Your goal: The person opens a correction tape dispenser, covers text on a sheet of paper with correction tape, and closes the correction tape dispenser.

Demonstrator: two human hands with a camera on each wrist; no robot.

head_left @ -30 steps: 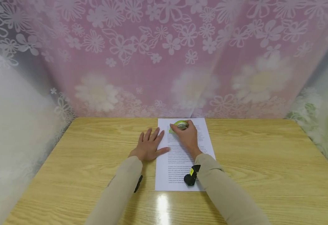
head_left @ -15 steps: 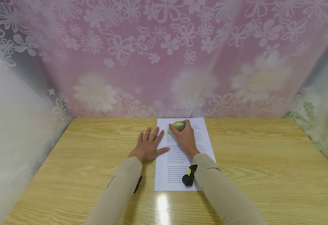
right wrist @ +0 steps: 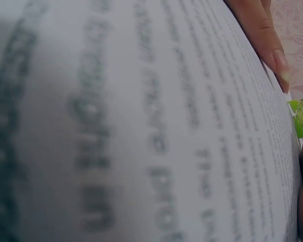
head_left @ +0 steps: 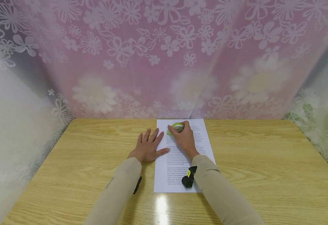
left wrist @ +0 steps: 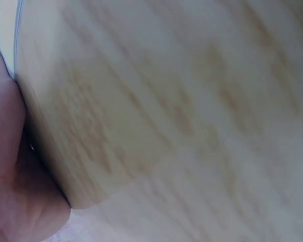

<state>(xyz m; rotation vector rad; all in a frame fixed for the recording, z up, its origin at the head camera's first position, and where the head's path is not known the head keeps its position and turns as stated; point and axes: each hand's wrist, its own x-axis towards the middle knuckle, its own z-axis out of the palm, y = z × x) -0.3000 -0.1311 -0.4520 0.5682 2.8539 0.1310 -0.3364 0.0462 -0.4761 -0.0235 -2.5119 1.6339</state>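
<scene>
A printed sheet of paper point(head_left: 164, 175) lies on the wooden table, its far end close to the curtain. My right hand point(head_left: 186, 139) pinches a green correction tape with a clear round body point(head_left: 178, 127) between thumb and fingers, over the first lines of text. In the right wrist view, the green tip of the correction tape point(right wrist: 297, 121) shows at the right edge, with a fingertip of the left hand beyond the sheet's text. My left hand point(head_left: 148, 148) lies flat with fingers spread, thumb and fingertips on the sheet's left margin and the palm on the table.
The wooden table point(head_left: 265, 162) extends to both sides of the sheet. A pink flowered curtain point(head_left: 152, 78) hangs along its back edge, with pale curtains at the sides. A black wrist camera point(head_left: 188, 177) on the right sleeve hangs over the sheet.
My right hand has shifted very slightly to the left with the correction tape. My left hand keeps its place on the sheet, and the head view has moved a little.
</scene>
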